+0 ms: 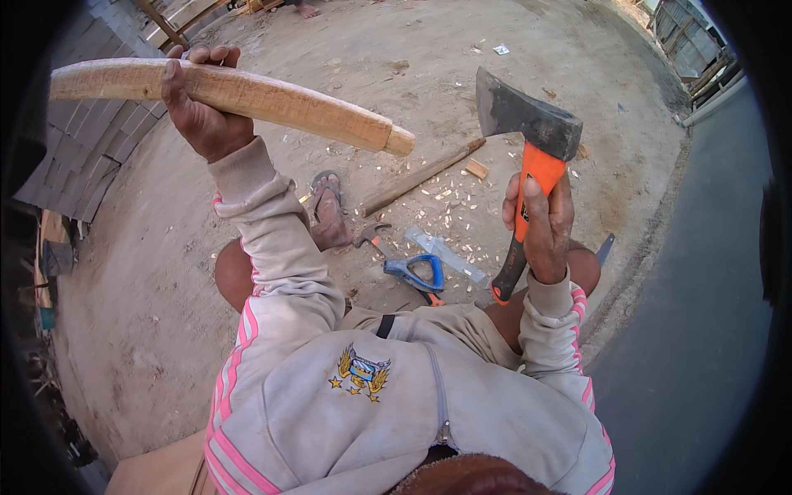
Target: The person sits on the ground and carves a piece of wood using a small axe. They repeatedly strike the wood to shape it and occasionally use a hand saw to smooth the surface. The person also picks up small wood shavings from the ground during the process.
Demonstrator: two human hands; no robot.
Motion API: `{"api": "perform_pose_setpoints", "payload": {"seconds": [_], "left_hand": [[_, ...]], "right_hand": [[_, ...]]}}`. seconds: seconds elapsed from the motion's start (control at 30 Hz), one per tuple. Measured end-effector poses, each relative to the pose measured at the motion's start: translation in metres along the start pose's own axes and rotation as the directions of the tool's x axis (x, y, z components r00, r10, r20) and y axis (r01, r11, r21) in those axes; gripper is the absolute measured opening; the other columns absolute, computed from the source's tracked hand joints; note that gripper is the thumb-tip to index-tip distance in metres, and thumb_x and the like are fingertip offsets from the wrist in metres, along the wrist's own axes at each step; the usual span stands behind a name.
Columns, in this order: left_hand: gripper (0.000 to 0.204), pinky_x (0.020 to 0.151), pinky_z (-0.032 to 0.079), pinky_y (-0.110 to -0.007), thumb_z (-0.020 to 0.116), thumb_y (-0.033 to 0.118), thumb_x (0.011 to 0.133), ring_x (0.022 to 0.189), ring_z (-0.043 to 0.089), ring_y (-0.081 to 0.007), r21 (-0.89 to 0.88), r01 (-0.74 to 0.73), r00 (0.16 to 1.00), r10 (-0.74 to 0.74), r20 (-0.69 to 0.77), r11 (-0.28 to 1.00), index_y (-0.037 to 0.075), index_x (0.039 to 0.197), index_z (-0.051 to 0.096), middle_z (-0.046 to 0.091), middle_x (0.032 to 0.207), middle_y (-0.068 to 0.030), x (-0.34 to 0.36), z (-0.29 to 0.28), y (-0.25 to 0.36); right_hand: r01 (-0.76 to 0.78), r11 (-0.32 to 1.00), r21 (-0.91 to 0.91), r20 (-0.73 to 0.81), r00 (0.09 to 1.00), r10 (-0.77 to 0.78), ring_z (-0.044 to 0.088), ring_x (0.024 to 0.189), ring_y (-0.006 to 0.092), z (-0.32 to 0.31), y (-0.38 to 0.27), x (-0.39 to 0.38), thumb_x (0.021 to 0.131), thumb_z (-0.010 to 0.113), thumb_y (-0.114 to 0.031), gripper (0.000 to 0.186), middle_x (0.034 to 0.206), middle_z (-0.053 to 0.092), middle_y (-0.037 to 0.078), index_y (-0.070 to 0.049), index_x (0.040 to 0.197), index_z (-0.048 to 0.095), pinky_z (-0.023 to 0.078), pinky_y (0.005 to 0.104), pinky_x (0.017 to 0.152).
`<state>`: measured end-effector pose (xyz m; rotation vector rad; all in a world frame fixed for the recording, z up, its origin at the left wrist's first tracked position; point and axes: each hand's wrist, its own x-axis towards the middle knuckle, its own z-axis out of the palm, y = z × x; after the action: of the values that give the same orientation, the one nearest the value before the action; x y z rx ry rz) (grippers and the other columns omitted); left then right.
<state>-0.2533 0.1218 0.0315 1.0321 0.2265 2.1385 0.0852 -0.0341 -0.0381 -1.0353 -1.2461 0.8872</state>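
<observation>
My left hand (206, 107) is raised at the upper left, its fingers wrapped round a long wooden pole (289, 103). The pole lies almost level, and its right end is cut down to a narrower, short stub. On the right, my right hand (544, 219) grips a hatchet (540, 169) by its orange and black handle. The hatchet stands upright, with its dark blade at the top and its cutting edge toward the left. A gap separates the blade from the pole's stub end.
Between my feet lie a claw hammer (375, 239), a saw with a blue handle (417, 271) and a clear plastic strip (445, 256). Beyond them are a wooden stick (421, 177), a small wood block (477, 168) and scattered chips. Stacked grey blocks (87, 140) stand left; a grey wall (685, 305) runs along the right.
</observation>
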Motion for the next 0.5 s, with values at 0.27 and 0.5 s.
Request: {"api": "perform_pose_setpoints", "payload": {"seconds": [0.27, 0.5], "left_hand": [[0.027, 0.066, 0.049, -0.038, 0.068, 0.029, 0.093, 0.064, 0.054, -0.0163, -0.024, 0.218, 0.974, -0.219, -0.049, 0.976, 0.015, 0.11, 0.052, 0.051, 0.074, -0.001, -0.095, -0.006, -0.046], [0.024, 0.064, 0.049, -0.036, 0.065, 0.025, 0.091, 0.062, 0.052, -0.014, -0.065, 0.191, 0.98, -0.187, 0.066, 0.979, 0.016, 0.111, 0.053, 0.05, 0.073, 0.0003, -0.089, -0.002, -0.031]], "right_hand": [[-0.065, 0.984, -0.164, 0.082, 0.994, 0.079, 0.053, 0.06, 0.0137, 0.039, 0.009, -0.006, 0.102, 0.058, -0.018, 0.041, 0.081, 0.056, 0.009, 0.002, 0.135, 0.043, 0.044, 0.0295, 0.054], [0.167, 0.868, -0.468, 0.161, 0.982, -0.102, 0.066, 0.072, 0.0385, 0.048, 0.009, -0.008, 0.097, 0.06, -0.014, 0.043, 0.085, 0.063, 0.022, -0.001, 0.136, 0.044, 0.051, 0.0426, 0.063]]}}
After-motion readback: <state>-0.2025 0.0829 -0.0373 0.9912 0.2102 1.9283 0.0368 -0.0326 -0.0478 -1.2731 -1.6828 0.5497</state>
